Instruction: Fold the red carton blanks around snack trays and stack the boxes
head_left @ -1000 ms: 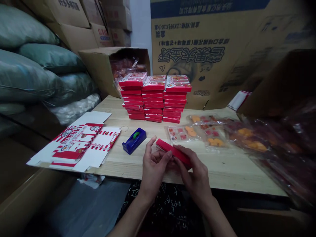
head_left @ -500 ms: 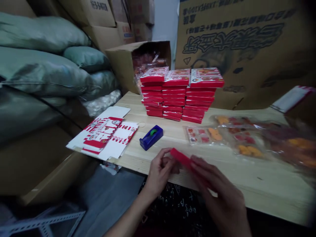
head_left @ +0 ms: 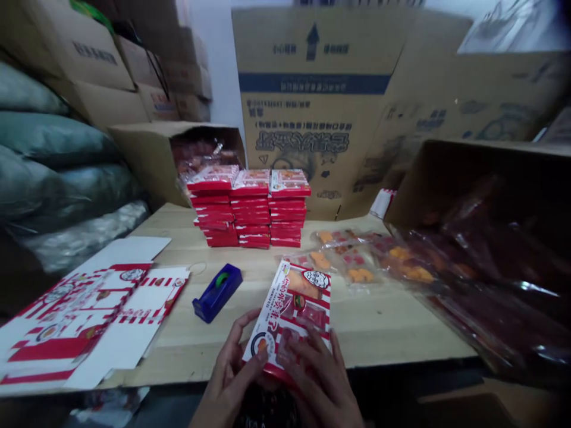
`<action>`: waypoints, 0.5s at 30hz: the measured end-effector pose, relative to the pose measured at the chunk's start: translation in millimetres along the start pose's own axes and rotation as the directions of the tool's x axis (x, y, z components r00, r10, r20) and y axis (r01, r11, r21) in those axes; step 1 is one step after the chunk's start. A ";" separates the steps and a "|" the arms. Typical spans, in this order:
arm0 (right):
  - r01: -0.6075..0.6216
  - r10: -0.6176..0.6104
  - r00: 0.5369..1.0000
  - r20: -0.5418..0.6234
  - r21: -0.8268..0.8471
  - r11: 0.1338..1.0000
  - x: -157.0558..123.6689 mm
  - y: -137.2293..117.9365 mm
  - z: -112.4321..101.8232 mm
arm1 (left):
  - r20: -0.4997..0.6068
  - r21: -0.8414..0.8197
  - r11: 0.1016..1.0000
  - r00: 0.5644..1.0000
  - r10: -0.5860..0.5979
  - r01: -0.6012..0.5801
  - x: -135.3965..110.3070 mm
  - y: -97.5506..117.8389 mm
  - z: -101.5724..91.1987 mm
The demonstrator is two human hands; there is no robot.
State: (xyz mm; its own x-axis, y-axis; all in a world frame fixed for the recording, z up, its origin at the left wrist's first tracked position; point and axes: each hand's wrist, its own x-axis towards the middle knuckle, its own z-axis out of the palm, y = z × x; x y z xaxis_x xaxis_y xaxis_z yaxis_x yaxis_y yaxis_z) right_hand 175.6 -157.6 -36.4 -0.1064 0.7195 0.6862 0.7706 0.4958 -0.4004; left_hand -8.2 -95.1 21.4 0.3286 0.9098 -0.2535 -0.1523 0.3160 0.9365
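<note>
A red-and-white candy box (head_left: 298, 291) with a clear window is tilted up at the table's front edge, its printed front facing me. Soft-looking sweets show through the window. My left hand (head_left: 234, 371) grips the lower left corner, thumb on the front and fingers behind. Across the lower right of the front lie the fingers of my right hand (head_left: 319, 374), holding that side. Left of the box stands a blue tape dispenser (head_left: 217, 294) with a green core. Flat printed box blanks (head_left: 102, 309) are spread on the table further left.
Stacks of packed red boxes (head_left: 250, 208) stand at the back of the table (head_left: 357, 339). Clear sachets of sweets (head_left: 357, 273) lie to the right, beside an open carton (head_left: 428, 172) spilling more. Another open carton (head_left: 147, 160) and filled sacks (head_left: 80, 178) are at left.
The box has turned from edge-on to showing its printed front. My right hand now lies across that front, while my left has moved to its lower left corner. The view has swung right.
</note>
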 end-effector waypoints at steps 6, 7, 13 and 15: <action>-0.153 0.151 0.959 -0.240 0.013 0.988 48.0 8.6 -17.5 | -0.104 -0.026 0.963 0.959 0.263 -0.267 32.1 44.1 10.4; -0.153 0.156 0.955 -0.251 0.032 0.988 53.2 10.6 -23.5 | -0.125 -0.025 0.944 0.938 0.322 -0.328 40.9 57.6 11.2; -0.122 0.167 0.952 -0.255 0.184 0.975 38.3 38.8 -22.8 | -0.155 -0.008 0.730 0.722 0.675 -0.684 143.9 160.6 13.4; -0.134 0.197 0.950 -0.242 0.253 0.958 23.4 47.5 -9.4 | -0.184 0.125 0.694 0.671 0.718 -0.709 187.4 190.5 13.9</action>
State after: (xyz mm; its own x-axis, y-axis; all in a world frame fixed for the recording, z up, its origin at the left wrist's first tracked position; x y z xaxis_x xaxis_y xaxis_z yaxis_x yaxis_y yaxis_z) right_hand 215.6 -121.8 -33.6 0.2025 0.6640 0.7198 0.5937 0.5013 -0.6294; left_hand 37.4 131.8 155.7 -0.0610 0.8869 0.4580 -0.2225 -0.4594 0.8599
